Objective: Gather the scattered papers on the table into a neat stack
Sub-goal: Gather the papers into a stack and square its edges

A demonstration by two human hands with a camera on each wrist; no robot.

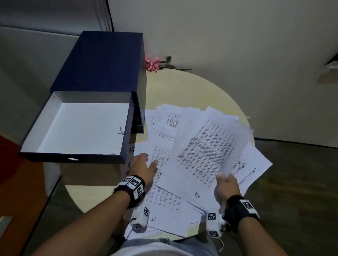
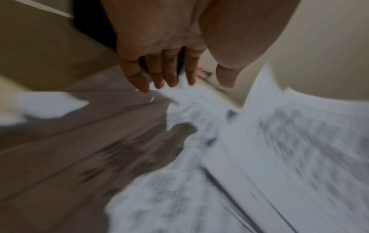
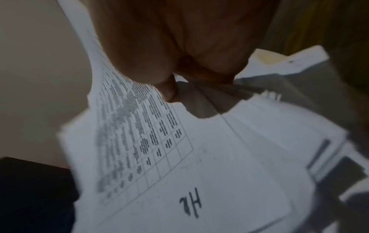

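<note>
The papers [image 1: 184,148] are lying fanned across the round table [image 1: 186,85], right of the open box [image 1: 82,127]. The gathering step is under way: the right hand [image 1: 226,186] is pinching a lifted sheaf [image 1: 208,149] by its near edge, while the left hand [image 1: 142,166], fingers straight, is resting on the left sheets. Next, I judge, the left hand needs to sweep those sheets rightward under the sheaf.

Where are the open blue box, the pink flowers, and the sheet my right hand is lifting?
open blue box [image 1: 74,159]: head view, near dark wall.
pink flowers [image 1: 152,64]: head view, on the blossoms.
lifted sheet [image 1: 208,149]: head view, middle of its printed text, held by the right hand [image 1: 227,184].
</note>
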